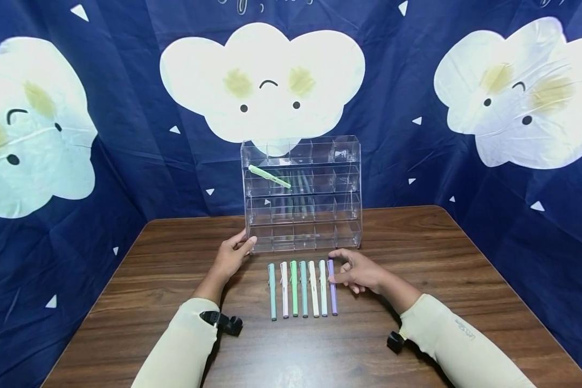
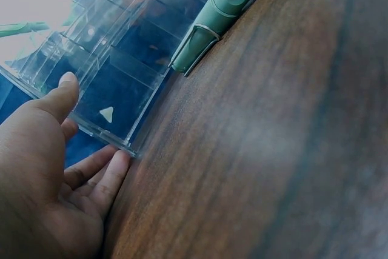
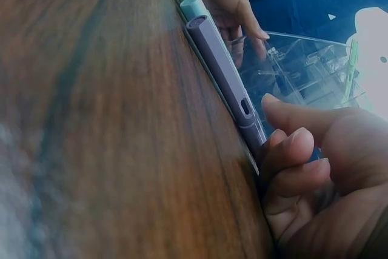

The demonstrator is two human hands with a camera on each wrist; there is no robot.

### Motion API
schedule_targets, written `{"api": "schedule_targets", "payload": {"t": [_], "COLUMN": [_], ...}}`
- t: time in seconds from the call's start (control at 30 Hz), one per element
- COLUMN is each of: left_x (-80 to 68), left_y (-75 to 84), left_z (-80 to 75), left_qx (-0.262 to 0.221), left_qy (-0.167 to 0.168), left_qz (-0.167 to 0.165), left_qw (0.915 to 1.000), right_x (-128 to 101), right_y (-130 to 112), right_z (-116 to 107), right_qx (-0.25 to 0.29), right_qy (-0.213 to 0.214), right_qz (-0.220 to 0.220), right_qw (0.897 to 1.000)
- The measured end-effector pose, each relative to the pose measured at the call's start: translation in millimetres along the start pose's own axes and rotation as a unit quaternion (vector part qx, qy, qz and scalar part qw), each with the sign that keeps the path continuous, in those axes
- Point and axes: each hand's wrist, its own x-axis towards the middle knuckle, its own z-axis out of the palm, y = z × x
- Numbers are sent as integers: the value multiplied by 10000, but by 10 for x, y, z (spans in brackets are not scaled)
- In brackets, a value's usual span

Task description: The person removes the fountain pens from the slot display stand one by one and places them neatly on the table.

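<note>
A clear acrylic tiered rack (image 1: 303,209) stands upright at the back of the table. My left hand (image 1: 231,257) holds its lower left corner, thumb at the front and fingers at the side. A light green pen (image 1: 269,177) lies slanted across the rack's upper left compartments. In front of the rack is a row of several capped pens, with a teal pen (image 1: 272,292) at the left end and a purple pen (image 1: 332,288) at the right end. My right hand (image 1: 361,271) is at the purple pen's cap end, thumb and forefinger spread about it. In the right wrist view the hand partly hides that end.
Between the end pens lie a pale pink pen (image 1: 284,291), a green pen (image 1: 295,290), and others side by side. The wooden table (image 1: 184,242) meets a dark blue cloth backdrop (image 1: 393,161) with white clouds. Each wrist wears a small black camera (image 1: 233,325).
</note>
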Motion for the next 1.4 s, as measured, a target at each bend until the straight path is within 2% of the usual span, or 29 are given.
{"api": "schedule_targets", "payload": {"t": [0.27, 0.43, 0.6, 0.83, 1.0, 1.17, 1.4], "left_x": [-6, -15, -16, -2, -9, -23, -15], "left_y": [4, 2, 9, 5, 13, 29, -2], "left_z": [-1, -10, -14, -9, 2, -4, -6], "left_qx": [-2, -55, -44, 63, 14, -48, 128], "left_qy": [-39, -80, -49, -33, -35, -56, -18], "left_qz": [-36, -25, 30, 47, 42, 31, 50], "left_qw": [10000, 9999, 10000, 10000, 10000, 10000, 9999], "right_x": [-12, -31, -57, -92, -124, -136, -106], "right_y": [-3, -39, -113, -273, -329, -446, -764], "right_z": [-20, -41, -64, -129, -164, -178, -225], "right_qx": [184, 164, 20, -213, -266, -402, -619], "right_qy": [-38, -65, -45, 415, 248, 446, 665], "right_qz": [45, -76, -133, -265, -337, -689, -1244], "right_qw": [9998, 9998, 9999, 9986, 9988, 9958, 9881]}}
